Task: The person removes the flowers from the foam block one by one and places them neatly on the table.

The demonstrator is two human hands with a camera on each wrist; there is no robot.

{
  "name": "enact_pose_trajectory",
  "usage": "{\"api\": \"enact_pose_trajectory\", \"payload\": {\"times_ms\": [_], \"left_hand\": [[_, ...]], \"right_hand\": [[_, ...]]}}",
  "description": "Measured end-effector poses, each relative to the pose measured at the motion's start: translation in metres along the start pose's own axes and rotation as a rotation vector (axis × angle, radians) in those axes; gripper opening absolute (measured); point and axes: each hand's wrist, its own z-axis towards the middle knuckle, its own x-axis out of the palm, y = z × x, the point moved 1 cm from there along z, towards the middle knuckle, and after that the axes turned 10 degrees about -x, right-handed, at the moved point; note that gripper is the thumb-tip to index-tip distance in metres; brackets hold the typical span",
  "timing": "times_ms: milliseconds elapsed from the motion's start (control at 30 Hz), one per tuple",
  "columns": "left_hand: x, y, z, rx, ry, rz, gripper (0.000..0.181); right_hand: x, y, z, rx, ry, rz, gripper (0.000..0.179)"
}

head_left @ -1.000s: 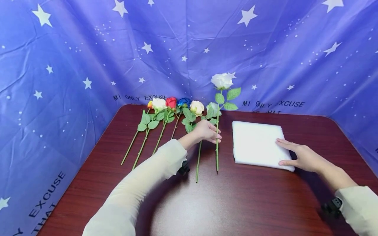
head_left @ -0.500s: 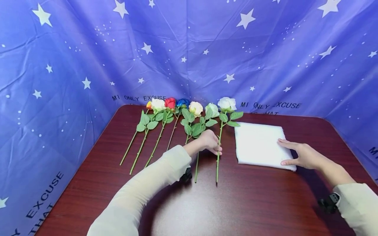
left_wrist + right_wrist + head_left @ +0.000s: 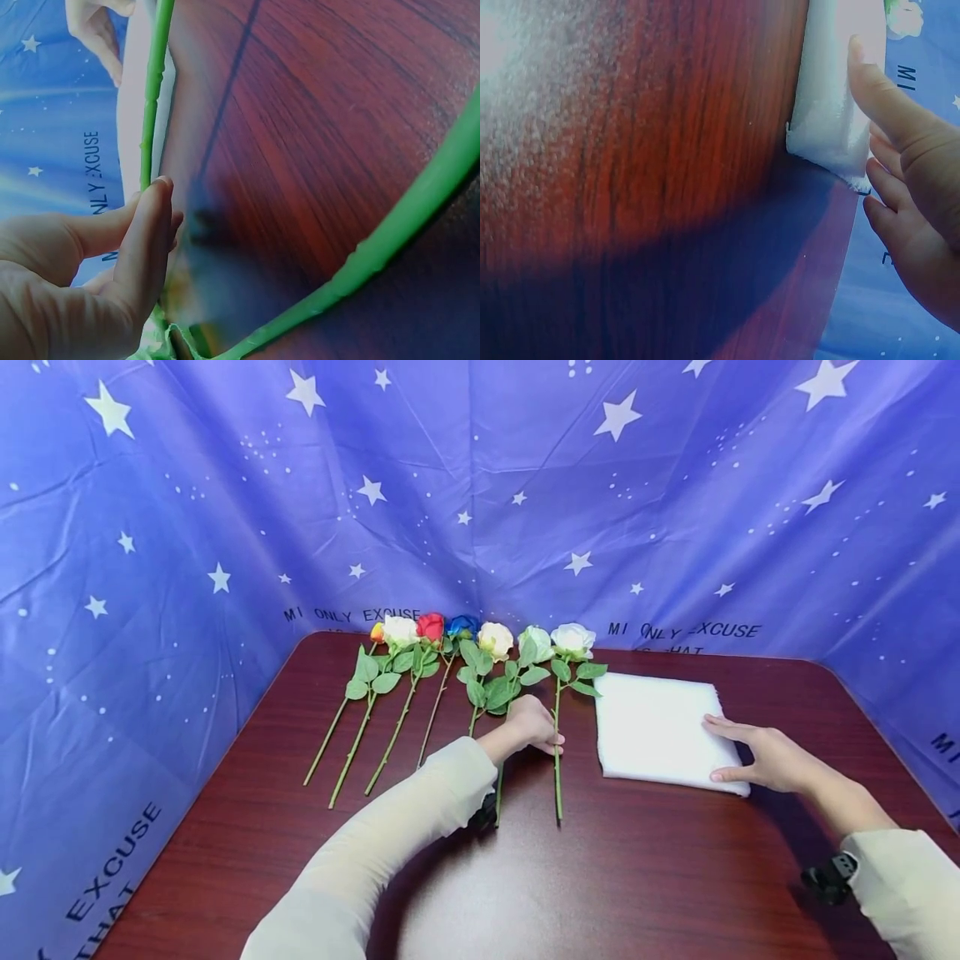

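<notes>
My left hand point(image 3: 534, 725) pinches the thorny green stem point(image 3: 152, 97) of a white rose point(image 3: 573, 642) between thumb and fingers. This rose lies at the right end of a row of roses, its bloom level with theirs. In the left wrist view the pinched stem stands a little off the tabletop, with its shadow apart from it. Just left of it is a pale green-white rose point(image 3: 536, 644), its stem partly hidden by my left hand. My right hand point(image 3: 780, 762) rests with extended fingers on the right edge of a white foam pad point(image 3: 656, 727).
Further left lie a cream rose point(image 3: 496, 641), a blue rose point(image 3: 463, 626), a red rose point(image 3: 431, 627), another white rose point(image 3: 400, 631) and a small orange rose point(image 3: 377, 632). All are on a dark red wooden table point(image 3: 622, 877). A blue star-patterned cloth point(image 3: 420, 460) hangs behind.
The white rose in my left hand has come down from a raised position to line up with the row, its stem end shifting slightly right. My right hand stays on the foam pad.
</notes>
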Motion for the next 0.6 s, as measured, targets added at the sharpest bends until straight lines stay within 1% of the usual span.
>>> {"api": "enact_pose_trajectory", "payload": {"times_ms": [167,233,267,300,367,400,467,500,533,600], "left_hand": [[0.001,0.000,0.005,0.019,0.001,-0.030,0.027],[0.001,0.000,0.005,0.033,-0.002,-0.034,0.027],[0.000,0.000,0.006,0.044,-0.010,-0.020,0.026],[-0.001,0.000,0.006,0.065,-0.026,0.018,0.025],[-0.004,0.000,0.004,0.120,-0.085,0.150,0.021],[-0.005,0.001,0.003,0.151,-0.120,0.223,0.021],[-0.011,0.001,0.000,0.229,-0.210,0.379,0.022],[-0.015,0.002,-0.003,0.265,-0.251,0.442,0.024],[-0.019,0.002,-0.005,0.295,-0.276,0.478,0.026],[-0.030,0.003,-0.011,0.361,-0.291,0.501,0.030]], "right_hand": [[-0.001,0.000,0.000,0.005,-0.007,-0.001,0.082],[-0.001,0.000,0.000,0.008,-0.007,0.001,0.082],[-0.001,0.000,-0.001,0.010,-0.008,0.003,0.082],[-0.001,0.000,-0.001,0.014,-0.009,0.003,0.082],[-0.001,0.001,-0.001,0.022,-0.011,0.010,0.083],[-0.001,0.001,-0.002,0.027,-0.016,0.011,0.082],[0.000,0.002,-0.003,0.025,-0.035,0.035,0.081],[0.001,0.002,-0.004,0.017,-0.046,0.050,0.081],[0.001,0.003,-0.004,0.003,-0.064,0.065,0.080],[0.001,0.005,-0.005,-0.031,-0.113,0.095,0.080]]}}
